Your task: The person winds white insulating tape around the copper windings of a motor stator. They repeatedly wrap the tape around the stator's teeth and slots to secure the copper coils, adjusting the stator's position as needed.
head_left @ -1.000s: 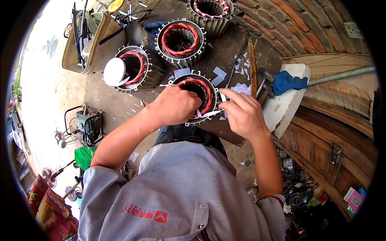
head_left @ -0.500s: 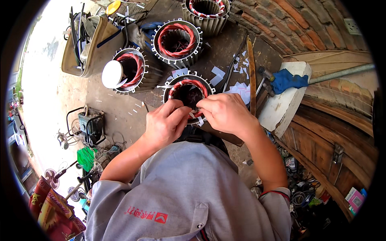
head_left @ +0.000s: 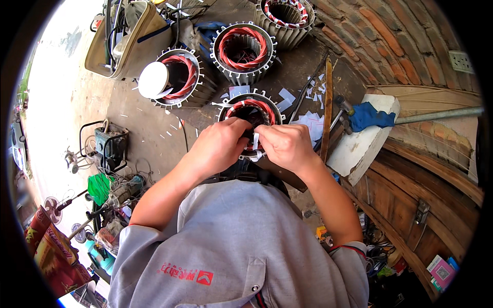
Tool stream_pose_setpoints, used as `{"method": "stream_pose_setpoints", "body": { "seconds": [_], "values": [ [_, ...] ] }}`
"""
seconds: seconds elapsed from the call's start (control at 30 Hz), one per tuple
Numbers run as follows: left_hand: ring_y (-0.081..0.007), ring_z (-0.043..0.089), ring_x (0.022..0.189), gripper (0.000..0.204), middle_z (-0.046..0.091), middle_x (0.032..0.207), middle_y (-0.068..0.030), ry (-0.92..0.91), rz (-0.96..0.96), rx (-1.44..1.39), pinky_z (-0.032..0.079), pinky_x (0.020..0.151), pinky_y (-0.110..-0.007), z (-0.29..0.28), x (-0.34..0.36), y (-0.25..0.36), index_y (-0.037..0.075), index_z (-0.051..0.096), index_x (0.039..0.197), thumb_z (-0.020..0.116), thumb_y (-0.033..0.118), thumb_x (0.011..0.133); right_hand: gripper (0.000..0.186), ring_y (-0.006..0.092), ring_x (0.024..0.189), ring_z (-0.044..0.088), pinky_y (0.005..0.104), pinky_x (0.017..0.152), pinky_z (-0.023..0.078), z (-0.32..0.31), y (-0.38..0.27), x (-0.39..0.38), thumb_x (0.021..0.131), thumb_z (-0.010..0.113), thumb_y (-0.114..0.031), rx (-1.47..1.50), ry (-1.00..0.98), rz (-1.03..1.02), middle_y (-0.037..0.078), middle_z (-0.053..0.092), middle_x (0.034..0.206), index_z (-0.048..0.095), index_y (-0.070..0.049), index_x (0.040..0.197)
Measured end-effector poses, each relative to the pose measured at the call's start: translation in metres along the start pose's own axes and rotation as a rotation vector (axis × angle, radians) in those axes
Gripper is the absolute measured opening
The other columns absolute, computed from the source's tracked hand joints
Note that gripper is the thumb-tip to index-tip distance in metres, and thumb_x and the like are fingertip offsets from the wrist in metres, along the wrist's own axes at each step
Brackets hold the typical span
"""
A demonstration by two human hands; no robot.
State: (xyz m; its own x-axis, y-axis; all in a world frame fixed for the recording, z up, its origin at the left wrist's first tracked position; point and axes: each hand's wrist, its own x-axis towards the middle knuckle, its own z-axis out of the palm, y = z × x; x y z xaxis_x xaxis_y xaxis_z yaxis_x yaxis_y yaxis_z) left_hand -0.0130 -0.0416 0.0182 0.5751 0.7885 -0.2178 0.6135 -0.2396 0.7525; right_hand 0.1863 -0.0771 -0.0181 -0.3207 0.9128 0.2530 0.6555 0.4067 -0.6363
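Observation:
A finned metal motor stator [head_left: 277, 114] with a ring of red windings [head_left: 254, 106] sits directly before me. My left hand [head_left: 222, 143] has its fingers curled into the near left of the winding; what they hold, if anything, is hidden. At the near right, my right hand [head_left: 282, 143] pinches a narrow white strip [head_left: 256, 141] that hangs over the winding beside my left fingertips. Another white strip lies across the stator's far left rim, and small white paper pieces [head_left: 310, 123] are scattered to its right.
Three more stators [head_left: 241, 77] stand behind, the left one [head_left: 197, 92] bearing a white lid [head_left: 153, 79]. A plastic bin [head_left: 97, 66] is at back left. Rightward lie a wooden strip [head_left: 327, 102], a hammer [head_left: 343, 105] and a blue cloth [head_left: 367, 117] on a white block [head_left: 362, 154], beside a brick wall [head_left: 390, 41].
My right hand has moved down and left from the right rim to beside my left hand at the near winding, closing its fingers. My left hand has shifted slightly, its fingers still curled.

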Motion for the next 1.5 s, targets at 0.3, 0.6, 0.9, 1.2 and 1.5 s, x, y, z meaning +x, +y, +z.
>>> {"method": "stream_pose_setpoints", "body": {
  "seconds": [0.3, 0.6, 0.9, 1.2, 1.5],
  "values": [
    [-0.0368, 0.068, 0.079, 0.015, 0.071, 0.081, -0.0147, -0.246, -0.058, 0.293, 0.053, 0.069, -0.047, 0.001, 0.036, -0.001, 0.008, 0.071, 0.087, 0.067, 0.018, 0.077, 0.007, 0.0301, 0.062, 0.066, 0.0385, 0.055, 0.051, -0.002, 0.010, -0.004, 0.078, 0.071, -0.002, 0.096, 0.043, -0.006, 0.011, 0.067, 0.072, 0.070, -0.003, 0.085],
    [-0.0326, 0.069, 0.079, 0.012, 0.071, 0.083, -0.0103, -0.293, -0.021, 0.544, 0.055, 0.065, -0.045, 0.010, 0.035, 0.007, 0.010, 0.072, 0.085, 0.066, 0.016, 0.075, 0.010, 0.0270, 0.059, 0.062, 0.0383, 0.052, 0.048, 0.000, 0.009, -0.008, 0.076, 0.073, -0.003, -0.007, -0.016, -0.063, 0.008, 0.059, 0.067, 0.070, -0.006, 0.085],
    [-0.0295, 0.069, 0.082, 0.009, 0.070, 0.087, -0.0031, -0.141, 0.250, 0.215, 0.055, 0.065, -0.042, 0.001, 0.011, -0.007, 0.010, 0.073, 0.086, 0.070, 0.016, 0.080, 0.015, 0.0245, 0.068, 0.063, 0.0355, 0.060, 0.051, -0.004, -0.005, -0.026, 0.075, 0.072, 0.001, 0.171, 0.111, -0.113, 0.006, 0.061, 0.080, 0.065, -0.002, 0.088],
    [-0.0234, 0.063, 0.083, 0.014, 0.072, 0.091, -0.0019, -0.027, 0.399, 0.148, 0.050, 0.078, -0.038, 0.008, 0.006, -0.018, 0.009, 0.072, 0.087, 0.077, 0.006, 0.074, 0.017, 0.0313, 0.079, 0.065, 0.0394, 0.069, 0.054, 0.000, -0.009, -0.031, 0.074, 0.064, 0.010, 0.285, 0.036, -0.104, 0.013, 0.063, 0.092, 0.057, 0.002, 0.088],
    [-0.0279, 0.068, 0.086, 0.012, 0.072, 0.088, -0.0070, -0.146, 0.277, 0.102, 0.053, 0.077, -0.040, 0.007, 0.010, -0.019, 0.009, 0.074, 0.089, 0.074, 0.010, 0.077, 0.011, 0.0283, 0.073, 0.062, 0.0376, 0.063, 0.052, -0.007, -0.010, -0.032, 0.071, 0.063, 0.001, 0.172, -0.062, -0.252, 0.013, 0.061, 0.090, 0.058, 0.003, 0.081]
  ]
}}
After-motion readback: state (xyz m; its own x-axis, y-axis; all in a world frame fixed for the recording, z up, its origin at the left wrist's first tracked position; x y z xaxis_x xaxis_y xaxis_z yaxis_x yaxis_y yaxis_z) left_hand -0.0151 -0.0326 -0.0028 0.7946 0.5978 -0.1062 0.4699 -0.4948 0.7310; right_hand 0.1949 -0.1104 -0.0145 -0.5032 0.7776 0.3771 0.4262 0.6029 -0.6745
